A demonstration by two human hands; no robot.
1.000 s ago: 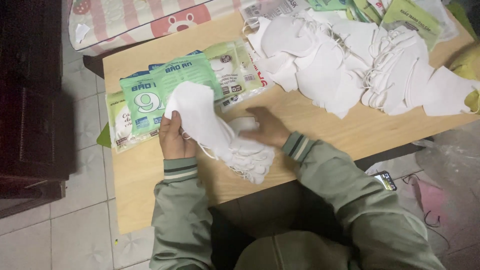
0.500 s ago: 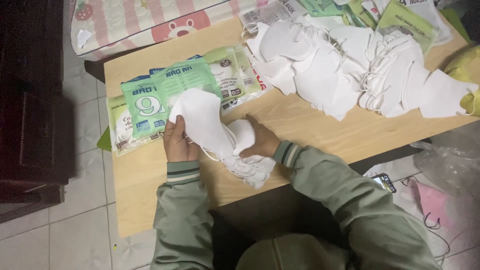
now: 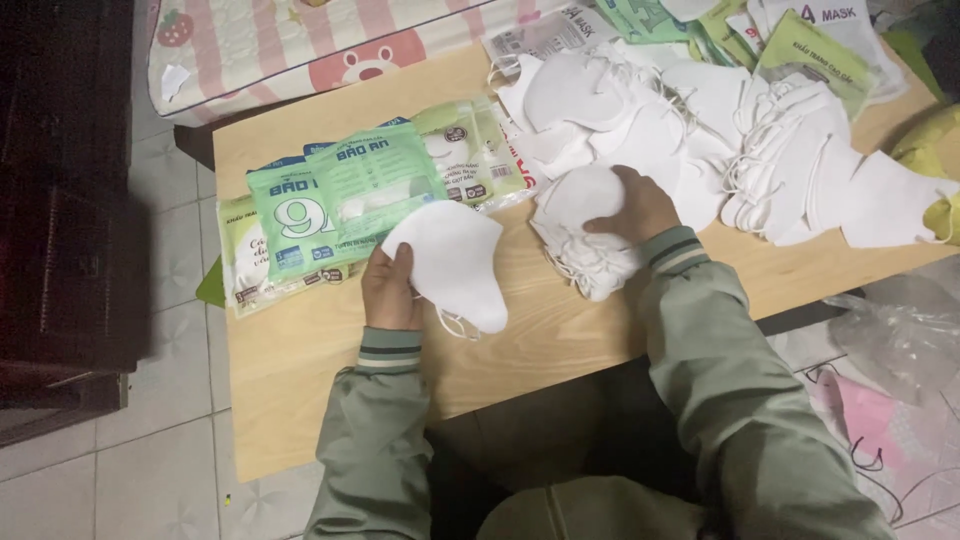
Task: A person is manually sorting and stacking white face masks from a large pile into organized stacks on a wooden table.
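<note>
While we look down at the wooden table point(image 3: 300, 360), our left hand point(image 3: 392, 290) sits at centre-left of the frame, fingers closed on the edge of one white mask point(image 3: 452, 262); the mask fans out to the right of that hand and its long axis runs from upper left to lower right, with an ear loop hanging below it. Our right hand point(image 3: 628, 208) is in the middle of the frame, curled and pressing on a small stack of white masks point(image 3: 585, 235); we cannot tell if it grips or only rests. The single mask lies just left of this stack, apart from it, so the left hand is clearly nearer. Green packets point(image 3: 340, 200) lie just above the left hand; a big heap of loose masks point(image 3: 760, 140) spreads at upper right, beside more packets point(image 3: 800, 40).
</note>
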